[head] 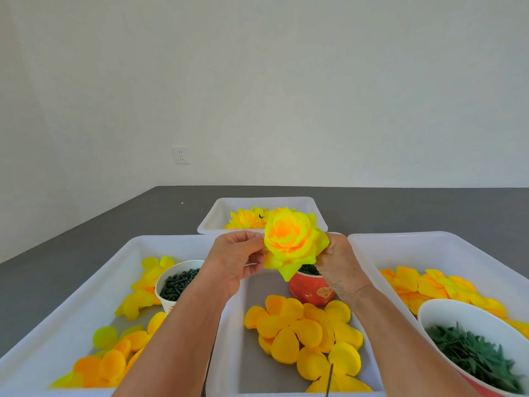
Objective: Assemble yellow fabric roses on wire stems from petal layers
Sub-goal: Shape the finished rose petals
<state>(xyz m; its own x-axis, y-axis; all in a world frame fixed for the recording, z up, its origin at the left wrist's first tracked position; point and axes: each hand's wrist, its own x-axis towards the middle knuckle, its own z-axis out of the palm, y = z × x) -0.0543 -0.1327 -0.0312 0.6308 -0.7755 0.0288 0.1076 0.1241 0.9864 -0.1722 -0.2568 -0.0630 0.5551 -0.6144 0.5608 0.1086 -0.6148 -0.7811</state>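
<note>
Nearest to you, a thin dark wire stem (329, 381) pokes up at the bottom edge over the loose yellow-orange fabric petal layers (303, 330) heaped in the middle white plastic tray (226, 339). Above that tray you hold the assembled yellow fabric rose (294, 243) up between both hands, its orange centre facing you. Your left hand (236, 260) has its fingers curled, thumb and fingertips pinching the rose's left petal edge; your right hand (339, 263) is curled in behind the bloom's right side, gripping it from underneath — the fingertips themselves are hidden by the petals. Just below the rose stands a red paper cup (310, 292) of dark green pieces. In the left white tray (86, 285) lie more yellow petal pieces (134, 333) around a white paper cup of dark green plastic bits (177, 283). The right white tray (446, 245) holds another yellow petal pile (438, 287) and a white-lined bowl of green leaf pieces (469, 348). Beyond your hands, a far white tray (220, 213) holds finished yellow roses (247, 219), all on a grey tabletop (429, 210).
</note>
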